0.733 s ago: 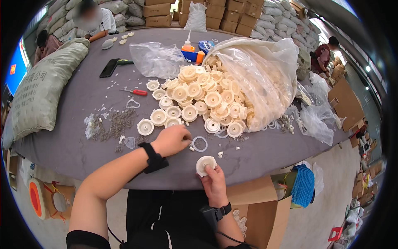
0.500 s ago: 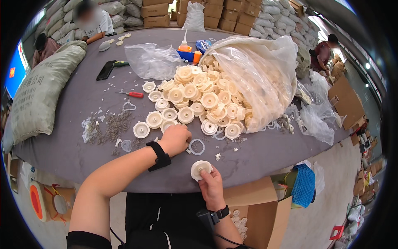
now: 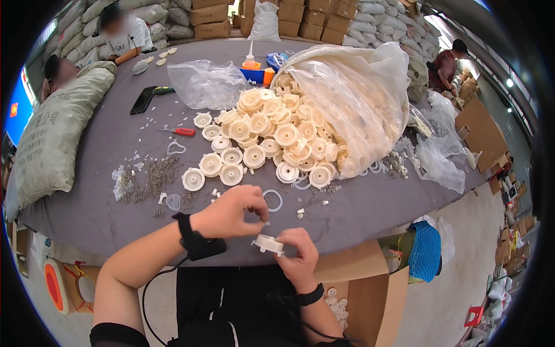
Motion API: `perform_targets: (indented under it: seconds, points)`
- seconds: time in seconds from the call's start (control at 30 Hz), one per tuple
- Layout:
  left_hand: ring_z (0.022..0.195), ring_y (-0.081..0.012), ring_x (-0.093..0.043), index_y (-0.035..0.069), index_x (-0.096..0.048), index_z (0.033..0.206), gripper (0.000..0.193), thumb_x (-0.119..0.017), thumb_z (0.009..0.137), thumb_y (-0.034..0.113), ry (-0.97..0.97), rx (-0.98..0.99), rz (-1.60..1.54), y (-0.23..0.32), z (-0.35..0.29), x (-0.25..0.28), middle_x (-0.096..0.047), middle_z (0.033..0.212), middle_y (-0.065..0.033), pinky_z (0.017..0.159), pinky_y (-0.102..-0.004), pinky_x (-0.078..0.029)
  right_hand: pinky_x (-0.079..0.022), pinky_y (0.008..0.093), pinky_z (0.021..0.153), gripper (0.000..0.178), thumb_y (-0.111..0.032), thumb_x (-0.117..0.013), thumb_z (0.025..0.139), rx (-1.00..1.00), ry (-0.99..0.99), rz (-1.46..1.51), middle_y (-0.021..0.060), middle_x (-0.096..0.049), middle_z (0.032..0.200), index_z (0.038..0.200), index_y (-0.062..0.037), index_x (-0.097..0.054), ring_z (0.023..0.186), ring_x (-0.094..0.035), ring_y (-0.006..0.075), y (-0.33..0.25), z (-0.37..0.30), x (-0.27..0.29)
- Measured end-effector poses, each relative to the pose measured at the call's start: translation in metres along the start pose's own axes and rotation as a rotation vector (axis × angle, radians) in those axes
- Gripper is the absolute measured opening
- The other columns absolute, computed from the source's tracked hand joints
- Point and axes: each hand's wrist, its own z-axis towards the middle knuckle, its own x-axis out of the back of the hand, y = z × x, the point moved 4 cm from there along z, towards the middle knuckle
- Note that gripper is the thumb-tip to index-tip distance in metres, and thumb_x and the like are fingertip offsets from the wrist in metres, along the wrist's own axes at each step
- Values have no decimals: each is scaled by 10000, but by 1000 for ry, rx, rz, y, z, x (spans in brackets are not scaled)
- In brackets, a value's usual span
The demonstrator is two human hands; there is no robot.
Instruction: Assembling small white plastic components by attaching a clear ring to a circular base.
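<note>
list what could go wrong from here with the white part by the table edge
The white round part in the right hand could slip and drop off the nearby edge of the table.
The left hand, fingers close above it, might bump and tilt it.
The clear ring lies loose beside the left hand, so a sideways brush could shift it.

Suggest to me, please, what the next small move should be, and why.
Probably bring the left hand to the cream wheel part: its fingers curl toward a pinch close by, though anything between them is too small to make out, while the right hand holds the part.
</note>
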Motion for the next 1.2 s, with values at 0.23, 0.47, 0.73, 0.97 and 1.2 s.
perform_targets:
  seconds: [0.23, 0.47, 0.73, 0.97, 1.2]
  points:
    - [801, -154, -522, 70, -651, 777, 86, -689, 700, 60, -312, 12, -214, 28, -26, 12, -537, 795, -26, 739, -284, -425, -482, 338, 703, 276, 36, -688, 547, 172, -168, -3, 52, -631, 868, 805, -49, -640, 803, -592, 236, -38, 13, -4]
    - [791, -136, -546, 47, -668, 824, 114, -690, 712, 39, -330, 31, -257, 29, -37, 12, -551, 813, -31, 721, -258, -455, -484, 326, 700, 266, 37, -689, 562, 180, -220, 40, 51, -638, 880, 809, -48, -639, 803, -598, 235, -46, 13, -12]
    - [797, -137, -552, 45, -675, 875, 145, -691, 732, 48, -367, 55, -296, 27, -45, 13, -561, 827, -36, 723, -259, -459, -487, 314, 704, 251, 49, -676, 569, 117, -256, 104, 62, -642, 835, 802, -34, -633, 791, -608, 234, -45, 8, -14]
    - [887, -191, -576, 48, -658, 1024, 310, -731, 730, 113, -292, 21, -315, 45, -62, 13, -609, 932, -69, 795, -305, -452, -499, 327, 712, 252, 36, -689, 565, 160, -258, 28, 60, -640, 816, 799, -40, -632, 784, -612, 242, -47, 9, -10]
    - [906, -206, -585, 91, -674, 1004, 340, -774, 695, 194, -175, -46, -175, 47, -76, 6, -632, 962, -32, 828, -329, -421, -516, 353, 748, 256, 17, -704, 562, 277, -224, -82, 52, -647, 816, 796, -53, -628, 773, -616, 248, -55, 7, -5]
